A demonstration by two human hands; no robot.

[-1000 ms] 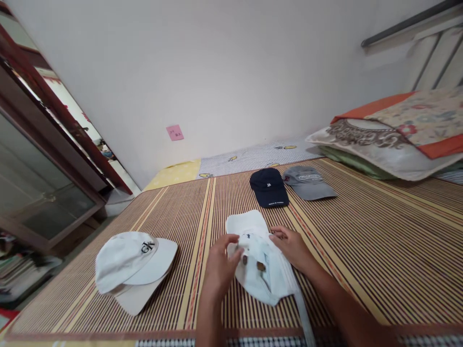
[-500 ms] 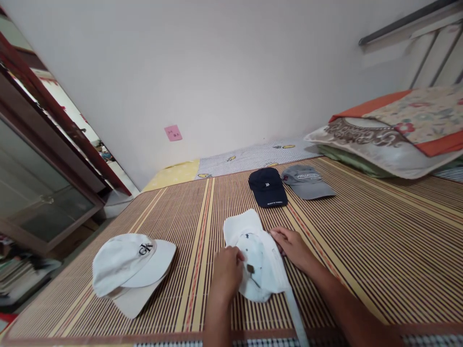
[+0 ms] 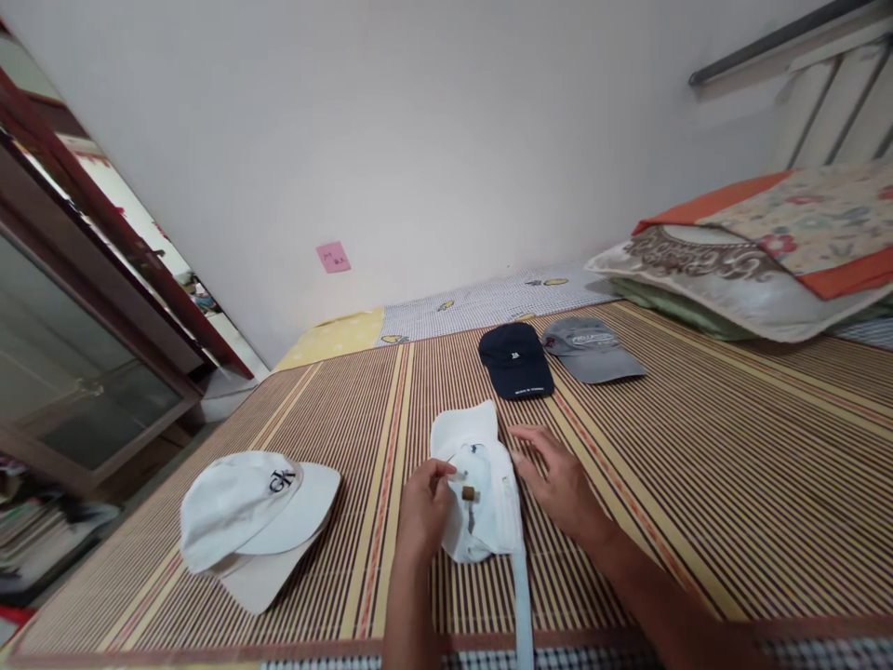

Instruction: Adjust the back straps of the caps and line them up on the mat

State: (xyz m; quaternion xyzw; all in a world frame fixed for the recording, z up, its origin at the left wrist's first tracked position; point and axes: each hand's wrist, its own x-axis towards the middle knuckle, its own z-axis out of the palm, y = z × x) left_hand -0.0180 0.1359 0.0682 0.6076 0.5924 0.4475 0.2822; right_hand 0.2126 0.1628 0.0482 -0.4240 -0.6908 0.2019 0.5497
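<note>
In the middle of the mat lies a white cap (image 3: 488, 512) with its inside facing up and its brim pointing away from me. A small brown tag (image 3: 468, 493) shows inside it, and a pale strap (image 3: 522, 605) runs from it towards me. My left hand (image 3: 424, 507) is at the cap's left side, its curled thumb and forefinger closed at the edge. Just right of the cap, my right hand (image 3: 562, 484) is open with fingers apart, holding nothing.
Two stacked white caps (image 3: 244, 512) lie at the left. Behind the middle cap sit a navy cap (image 3: 516, 361) and a grey cap (image 3: 593, 351). Pillows (image 3: 753, 261) lie at the back right on the striped mat (image 3: 349, 409), below a wall (image 3: 446, 140).
My right hand has come off the cap and its fingers have spread. The cap has turned slightly, its strap swinging left. My left hand has shifted a little left.
</note>
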